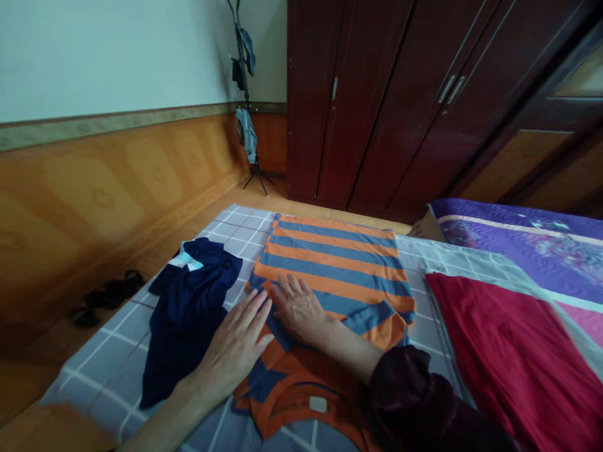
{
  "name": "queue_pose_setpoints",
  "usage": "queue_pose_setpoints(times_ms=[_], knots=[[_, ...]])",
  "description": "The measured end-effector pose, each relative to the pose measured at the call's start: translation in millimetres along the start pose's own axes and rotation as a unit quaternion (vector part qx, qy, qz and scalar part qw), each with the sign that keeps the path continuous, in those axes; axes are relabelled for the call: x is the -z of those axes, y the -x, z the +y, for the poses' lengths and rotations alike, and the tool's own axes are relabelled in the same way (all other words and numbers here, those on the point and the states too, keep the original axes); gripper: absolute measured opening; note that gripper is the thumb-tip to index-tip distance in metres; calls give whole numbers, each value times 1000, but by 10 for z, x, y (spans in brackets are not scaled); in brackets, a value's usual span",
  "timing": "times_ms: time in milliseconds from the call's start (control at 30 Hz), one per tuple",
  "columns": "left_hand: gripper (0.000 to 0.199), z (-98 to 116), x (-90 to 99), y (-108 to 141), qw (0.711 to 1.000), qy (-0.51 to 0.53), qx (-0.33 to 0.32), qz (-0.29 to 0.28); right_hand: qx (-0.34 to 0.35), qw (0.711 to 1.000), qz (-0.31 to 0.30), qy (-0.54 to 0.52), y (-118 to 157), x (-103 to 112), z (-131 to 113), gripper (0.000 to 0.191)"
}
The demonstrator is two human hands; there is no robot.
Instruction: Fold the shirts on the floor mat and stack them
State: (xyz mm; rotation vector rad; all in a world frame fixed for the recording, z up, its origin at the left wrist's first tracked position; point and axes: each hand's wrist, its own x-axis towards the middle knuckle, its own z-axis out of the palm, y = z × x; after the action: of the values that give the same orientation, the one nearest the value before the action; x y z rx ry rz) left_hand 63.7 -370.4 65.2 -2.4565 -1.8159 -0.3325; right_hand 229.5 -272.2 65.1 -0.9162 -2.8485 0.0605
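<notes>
An orange and grey striped shirt lies spread on the bed, its neckline nearest me and its hem toward the wardrobe. The right sleeve is folded inward over the body. My right hand rests flat on the shirt near its left side, fingers stretched out. Beside it, my left hand is at the shirt's left edge with fingers extended, holding nothing. A crumpled navy blue garment lies just left of my left hand.
The bed has a grey checked sheet. Folded red cloth lies at the right, near a purple patterned cover. Behind stand a dark wardrobe and a coat rack. Dark shoes are on the floor at left.
</notes>
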Motion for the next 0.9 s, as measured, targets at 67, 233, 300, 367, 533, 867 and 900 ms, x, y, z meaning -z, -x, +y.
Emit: queue_pose_setpoints(times_ms=[67, 233, 300, 367, 533, 867, 900], knots=[[57, -130, -184, -156, 999, -11, -14, -28, -12, 1000, -16, -6, 307, 86, 84, 53], [67, -196, -184, -89, 994, 21, -56, -94, -50, 999, 2, -19, 1409, 412, 304, 56], [72, -117, -6, 85, 985, 66, -94, -130, -31, 999, 19, -26, 1867, 551, 307, 63], [82, -27, 146, 281, 969, 115, -142, -165, -15, 999, 19, -29, 2229, 634, 263, 69], [81, 52, 141, 617, 964, 96, -210, -129, -14, 1000, -6, -23, 2523, 459, 232, 67], [47, -54, 28, 418, 969, 99, -209, -91, -24, 992, 33, -121, 2120, 419, 518, 30], [43, -55, 53, 360, 971, 123, -183, -90, -45, 986, 30, -155, 2103, 483, 532, 27]])
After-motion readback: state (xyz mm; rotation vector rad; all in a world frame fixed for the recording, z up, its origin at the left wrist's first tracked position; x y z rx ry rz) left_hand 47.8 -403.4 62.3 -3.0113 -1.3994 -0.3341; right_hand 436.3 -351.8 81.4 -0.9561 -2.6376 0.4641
